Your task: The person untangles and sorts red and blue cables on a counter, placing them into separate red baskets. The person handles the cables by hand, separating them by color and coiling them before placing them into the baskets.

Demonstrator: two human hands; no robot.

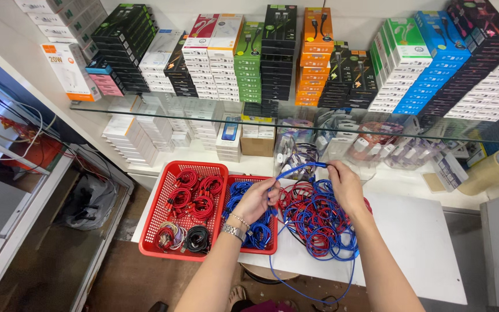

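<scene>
Where the white tabletop point(417, 242) begins at the left, 2 red baskets point(160, 222) sit side by side, the first packed with coiled red cables point(194, 196), the second with blue coils. Above that second basket the left hand point(256, 199) pinches a blue cable point(298, 167), which arches across to the right hand point(345, 185), also closed on it. Below and between the hands lies a tangled pile of blue and red cables point(319, 222). One blue loop drops past the tabletop's edge, its end hidden.
</scene>
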